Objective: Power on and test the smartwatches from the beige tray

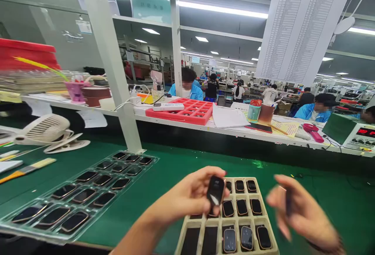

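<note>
My left hand grips a smartwatch body without a strap, its black glossy screen facing me. It is held above the left side of a cream compartment tray. Several similar watch bodies lie in that tray, such as one at its front right; two front-left compartments show only dark bottoms. To the tray's right, my right hand is smeared by motion. Its fingers are closed around a dark, flat thing seen nearly edge-on, too blurred to name.
At left, a clear plastic tray holds several watch bodies on the green bench. A clip fan and a brush lie beyond it. A raised shelf carries a red tray and a power supply. Several people sit or stand behind.
</note>
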`<state>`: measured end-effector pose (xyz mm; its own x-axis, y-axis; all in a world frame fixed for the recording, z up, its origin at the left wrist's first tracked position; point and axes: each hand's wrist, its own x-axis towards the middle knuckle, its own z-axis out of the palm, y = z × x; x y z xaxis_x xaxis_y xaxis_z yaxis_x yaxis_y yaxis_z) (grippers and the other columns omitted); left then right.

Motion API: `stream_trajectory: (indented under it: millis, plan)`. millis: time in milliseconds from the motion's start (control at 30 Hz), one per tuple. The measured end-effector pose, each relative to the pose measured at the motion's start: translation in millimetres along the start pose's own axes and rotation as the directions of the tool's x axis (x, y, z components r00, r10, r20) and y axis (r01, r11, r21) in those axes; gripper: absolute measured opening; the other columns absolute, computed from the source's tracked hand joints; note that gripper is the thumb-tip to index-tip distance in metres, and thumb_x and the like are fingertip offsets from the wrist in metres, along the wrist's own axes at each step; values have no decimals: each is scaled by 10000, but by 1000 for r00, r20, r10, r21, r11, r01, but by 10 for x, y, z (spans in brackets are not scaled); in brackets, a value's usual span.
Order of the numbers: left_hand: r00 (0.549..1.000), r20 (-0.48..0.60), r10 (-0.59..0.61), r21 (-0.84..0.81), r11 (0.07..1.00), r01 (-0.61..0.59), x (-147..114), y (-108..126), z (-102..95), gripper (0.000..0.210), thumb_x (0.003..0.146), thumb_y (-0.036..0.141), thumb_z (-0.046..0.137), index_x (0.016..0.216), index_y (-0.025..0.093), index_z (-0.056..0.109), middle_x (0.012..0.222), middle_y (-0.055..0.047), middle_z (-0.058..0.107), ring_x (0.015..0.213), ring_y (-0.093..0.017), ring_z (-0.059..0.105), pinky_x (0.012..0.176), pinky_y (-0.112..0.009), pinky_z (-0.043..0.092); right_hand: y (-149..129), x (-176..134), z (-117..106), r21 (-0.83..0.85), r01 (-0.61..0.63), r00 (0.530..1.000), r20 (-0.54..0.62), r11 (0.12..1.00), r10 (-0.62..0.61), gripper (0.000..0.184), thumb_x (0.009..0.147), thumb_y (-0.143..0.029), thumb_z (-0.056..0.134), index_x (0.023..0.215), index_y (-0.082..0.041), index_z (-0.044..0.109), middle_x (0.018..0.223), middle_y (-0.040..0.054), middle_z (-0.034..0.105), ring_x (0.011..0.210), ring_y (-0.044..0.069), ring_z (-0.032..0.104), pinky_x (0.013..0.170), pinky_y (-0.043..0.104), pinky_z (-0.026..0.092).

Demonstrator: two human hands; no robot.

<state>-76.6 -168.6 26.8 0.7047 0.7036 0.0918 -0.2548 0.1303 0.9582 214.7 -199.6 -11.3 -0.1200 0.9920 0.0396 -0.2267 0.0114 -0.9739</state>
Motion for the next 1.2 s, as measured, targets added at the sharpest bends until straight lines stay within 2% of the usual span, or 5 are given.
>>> stream_trajectory:
  millis: [100,267,533,900,1200]
  plan:
    - [997,54,-47,109,993,41,708,-290,-125,556,650,226,695,1160,197,475,932,-68,615,723,-159,622,526,-206,420,165,234,67,10,57,993,101,998,-58,644,629,-269,734,1216,-248,470,1103,108,601,659,156,631,504,265,515]
    - [984,-171,-46,266,960,91,1207,-936,-391,314,659,215,607,948,134,517,695,0,569,509,-101,540,410,-177,295,604,835,23,-40,49,997,56,998,-47,373,686,-217,648,1043,-178,547,944,69,647,557,99,611,464,203,483]
    - [972,-232,-21,178,982,63,1229,-1207,-532,316,606,167,621,899,162,505,724,5,580,533,-90,511,467,-193,315,1074,1055,-20,-42,66,996,56,997,-64,414,642,-135,611,1043,-186,526,893,24,631,531,84,601,459,200,482]
    - [971,-238,-18,161,985,58,1208,-1290,-632,398,648,246,663,1009,161,519,774,-13,591,557,-89,530,444,-172,316,1136,984,-63,-125,94,995,51,988,-88,411,705,-144,608,1103,-209,526,971,47,619,560,91,595,483,225,477]
    - [977,-196,-83,33,995,91,1192,-1264,-657,571,724,389,633,1238,195,476,1023,-80,564,747,-155,600,535,-225,434,1104,986,-173,138,-42,998,45,990,36,565,706,-340,704,1223,-239,497,1101,80,591,691,130,623,588,271,522]
